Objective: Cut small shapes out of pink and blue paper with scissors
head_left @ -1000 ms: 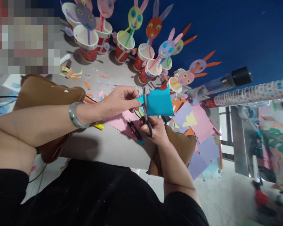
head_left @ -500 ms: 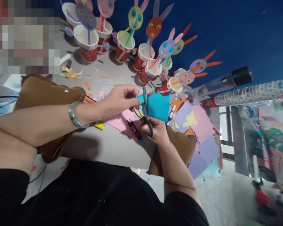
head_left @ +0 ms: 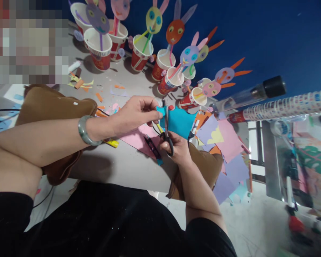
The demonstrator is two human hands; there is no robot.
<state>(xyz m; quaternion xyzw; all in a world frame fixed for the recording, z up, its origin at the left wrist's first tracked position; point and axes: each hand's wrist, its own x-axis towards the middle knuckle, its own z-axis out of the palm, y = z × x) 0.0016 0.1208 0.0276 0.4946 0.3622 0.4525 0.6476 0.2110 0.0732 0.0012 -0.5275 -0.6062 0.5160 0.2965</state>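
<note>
Between thumb and fingers, my left hand point(head_left: 139, 112) pinches the left edge of a bright blue piece of paper point(head_left: 182, 121). My right hand point(head_left: 178, 148) has its fingers in the handles of black-handled scissors point(head_left: 166, 125). The scissor blades lie across the paper, close to my left fingertips. Just below my hands, a pair of black thread snips point(head_left: 152, 147) rests on a pink sheet point(head_left: 132, 139). A yellow marker point(head_left: 111, 143) lies partly under my left wrist.
Red paper cups point(head_left: 140, 59) with paper rabbit faces on straws line the back by a blue wall. Purple paper sheets point(head_left: 237, 167) pile up at the right. A long stack of cups point(head_left: 283, 107) lies behind them. A brown cushion point(head_left: 56, 107) sits under my left arm.
The blue paper has tilted and shifted slightly right, with its right side dipping. The scissor blades have swung a little to the right. Both hands stay nearly in place.
</note>
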